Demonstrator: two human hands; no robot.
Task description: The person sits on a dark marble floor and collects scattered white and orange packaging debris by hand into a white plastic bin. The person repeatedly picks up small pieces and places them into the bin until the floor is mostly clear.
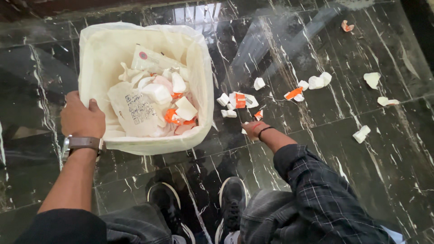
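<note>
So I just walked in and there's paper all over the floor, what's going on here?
A person crouches over a dark marble floor. Their left hand grips the rim of a lined waste bin already holding crumpled scraps. Their right hand reaches down to the white and orange paper scraps scattered beside the bin; more lie farther right.

A single head-worn camera looks steeply down from standing height at a dark marble floor (343, 149). The wearer's shoes (199, 203) sit at the bottom edge, both forearms reaching away from the lens into mid-frame.
</note>
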